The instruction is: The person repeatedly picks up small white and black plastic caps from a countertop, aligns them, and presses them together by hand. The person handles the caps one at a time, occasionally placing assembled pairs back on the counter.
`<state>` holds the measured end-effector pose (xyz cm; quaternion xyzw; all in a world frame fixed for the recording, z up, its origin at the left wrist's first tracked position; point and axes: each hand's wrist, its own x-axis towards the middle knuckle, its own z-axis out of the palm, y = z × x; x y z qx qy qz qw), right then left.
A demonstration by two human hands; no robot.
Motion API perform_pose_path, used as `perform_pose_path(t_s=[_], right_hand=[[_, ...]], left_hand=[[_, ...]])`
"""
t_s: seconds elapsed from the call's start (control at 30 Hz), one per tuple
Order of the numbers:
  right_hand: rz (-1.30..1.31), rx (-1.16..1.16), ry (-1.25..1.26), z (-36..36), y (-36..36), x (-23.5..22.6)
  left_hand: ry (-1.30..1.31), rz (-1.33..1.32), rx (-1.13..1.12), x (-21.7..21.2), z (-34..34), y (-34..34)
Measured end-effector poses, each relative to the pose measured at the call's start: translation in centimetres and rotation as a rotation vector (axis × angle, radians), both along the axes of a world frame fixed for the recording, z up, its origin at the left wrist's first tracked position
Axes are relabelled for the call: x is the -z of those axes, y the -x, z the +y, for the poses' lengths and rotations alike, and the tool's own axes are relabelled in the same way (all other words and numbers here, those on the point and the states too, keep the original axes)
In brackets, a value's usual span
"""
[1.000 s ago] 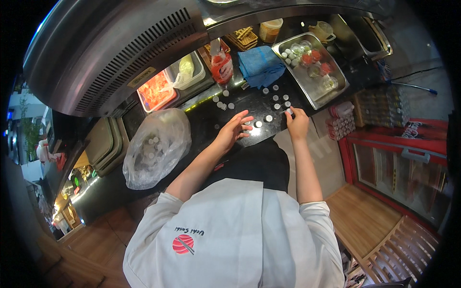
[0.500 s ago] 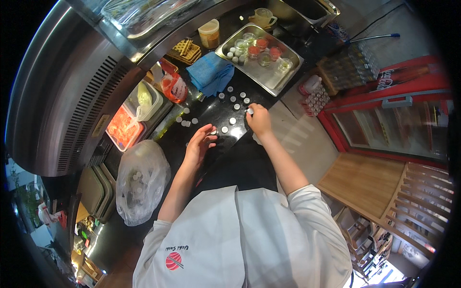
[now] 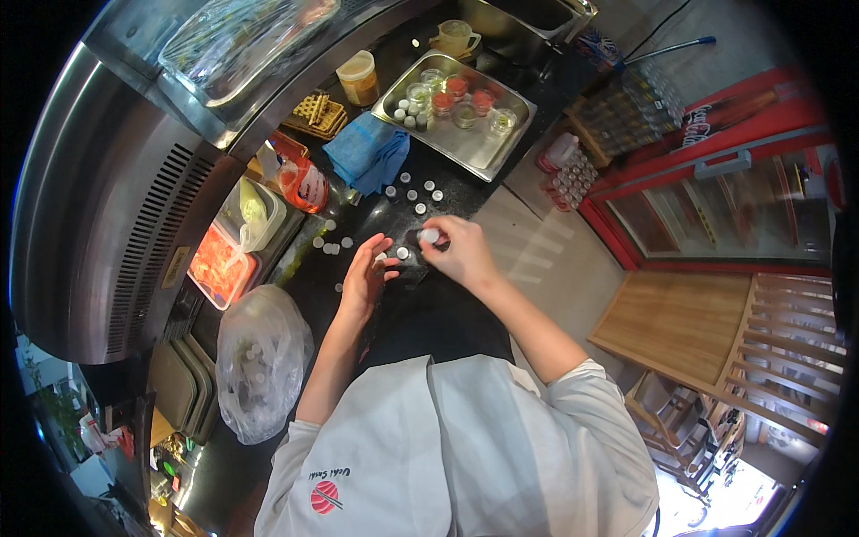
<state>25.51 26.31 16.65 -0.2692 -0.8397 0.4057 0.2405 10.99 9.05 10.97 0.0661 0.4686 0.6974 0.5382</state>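
Observation:
My right hand (image 3: 463, 255) is closed, thumb and fingers pinching a small white-capped container (image 3: 430, 236) above the black counter. Facing it on the left is my left hand (image 3: 364, 279), its fingers apart and slightly curved. A white cap (image 3: 382, 257) shows by the left fingertips; whether they touch it I cannot tell. Between the hands, close to me, stands another small white-capped container (image 3: 403, 253). Several more of these containers (image 3: 412, 194) are grouped beyond my right hand. Small white caps (image 3: 331, 249) lie to the left of my left hand.
A steel tray (image 3: 492, 161) holds clear cups with red and pale contents and small white-capped containers. Beside it are a blue cloth (image 3: 369, 152) and a tub (image 3: 358, 80). To the left are food containers (image 3: 217, 268) and a clear plastic bag (image 3: 261, 367).
My right hand has moved left and toward me, bringing the small white-capped container closer to my left hand. The left hand stays spread in nearly the same place. The whole view has shifted slightly.

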Motion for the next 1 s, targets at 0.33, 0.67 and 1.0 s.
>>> perform_pose_path(t_s=[0.33, 0.67, 1.0], right_hand=[[0.035, -0.445, 0.002, -1.4, -1.0, -7.0], [-0.043, -0.487, -0.172, -1.9, -0.6, -7.6], [-0.242, -0.529, -0.223, -1.6, -0.5, -10.9]], left_hand=[[0.106, 0.02, 0.241, -2.1, 2.4, -1.3], [0.29, -0.204, 0.25, -5.2, 1.5, -2.0], [0.352, -0.194, 0.013, -6.7, 2.8, -3.6]])
